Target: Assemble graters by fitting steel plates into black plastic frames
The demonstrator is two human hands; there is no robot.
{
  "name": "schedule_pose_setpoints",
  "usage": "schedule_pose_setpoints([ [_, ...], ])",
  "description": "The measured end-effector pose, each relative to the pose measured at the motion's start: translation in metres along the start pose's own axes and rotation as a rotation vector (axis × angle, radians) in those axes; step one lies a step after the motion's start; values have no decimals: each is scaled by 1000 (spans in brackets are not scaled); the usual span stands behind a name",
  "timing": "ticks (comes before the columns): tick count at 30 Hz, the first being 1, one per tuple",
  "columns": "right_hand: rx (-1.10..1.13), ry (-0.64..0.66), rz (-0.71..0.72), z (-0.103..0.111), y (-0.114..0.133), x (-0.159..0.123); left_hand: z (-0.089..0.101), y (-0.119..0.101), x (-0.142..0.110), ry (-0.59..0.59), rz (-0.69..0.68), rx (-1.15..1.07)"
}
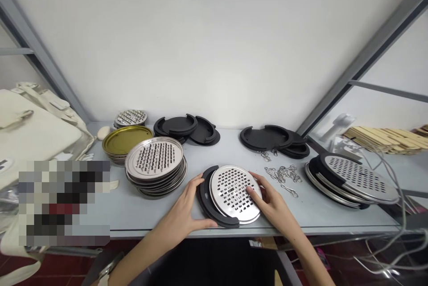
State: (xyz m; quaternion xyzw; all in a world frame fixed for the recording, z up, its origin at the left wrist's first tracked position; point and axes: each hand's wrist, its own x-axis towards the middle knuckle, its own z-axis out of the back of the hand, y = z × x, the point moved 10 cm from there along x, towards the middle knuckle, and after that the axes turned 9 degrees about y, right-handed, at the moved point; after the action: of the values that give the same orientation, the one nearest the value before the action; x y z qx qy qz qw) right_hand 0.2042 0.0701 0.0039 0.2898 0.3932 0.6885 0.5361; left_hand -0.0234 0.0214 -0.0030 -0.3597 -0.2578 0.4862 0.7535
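Observation:
At the table's front edge, my left hand curves round the outer side of a black plastic holder, thumb at the bottom rim and fingers at the upper left. My right hand grips the right edge of a round metal grater plate, thumb on its slotted face. The plate lies partly within the holder's curved rim, offset to the right. Left of my hands rises a stack of grater plates. Beyond my right hand lie several small metal clips.
Gold-coloured lids are stacked behind the grater stack. Black holders and more black holders lie along the wall. At right, holders with grater plates form a slanting pile. A cream bag sits left; loose cables hang right.

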Motion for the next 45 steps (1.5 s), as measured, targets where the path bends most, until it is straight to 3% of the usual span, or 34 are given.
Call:
schedule_pose_setpoints([
  [8, -74, 1, -53, 2, -7, 0, 3, -3, 0, -24, -23, 34],
  [15, -264, -93, -32, -1, 9, -2, 1, -3, 0, -15, -34, 53],
  [22, -335, -85, -6, -14, 20, 1, -2, -5, 2, -30, -55, 86],
  [27, -421, -148, -112, -24, 27, -3, -6, -6, 3, -9, -53, 102],
  [31, -372, -67, -84, -23, 26, -2, -8, -3, 2, -12, -35, 119],
  [34, -284, 59, 6, -15, 22, -5, -8, 0, 1, -12, -16, 112],
  [38, -182, 254, 21, -5, 8, -15, -9, 0, 0, 4, -15, 88],
  [45, -112, 332, 19, -7, 4, -14, -6, 1, 0, 15, 3, 54],
])
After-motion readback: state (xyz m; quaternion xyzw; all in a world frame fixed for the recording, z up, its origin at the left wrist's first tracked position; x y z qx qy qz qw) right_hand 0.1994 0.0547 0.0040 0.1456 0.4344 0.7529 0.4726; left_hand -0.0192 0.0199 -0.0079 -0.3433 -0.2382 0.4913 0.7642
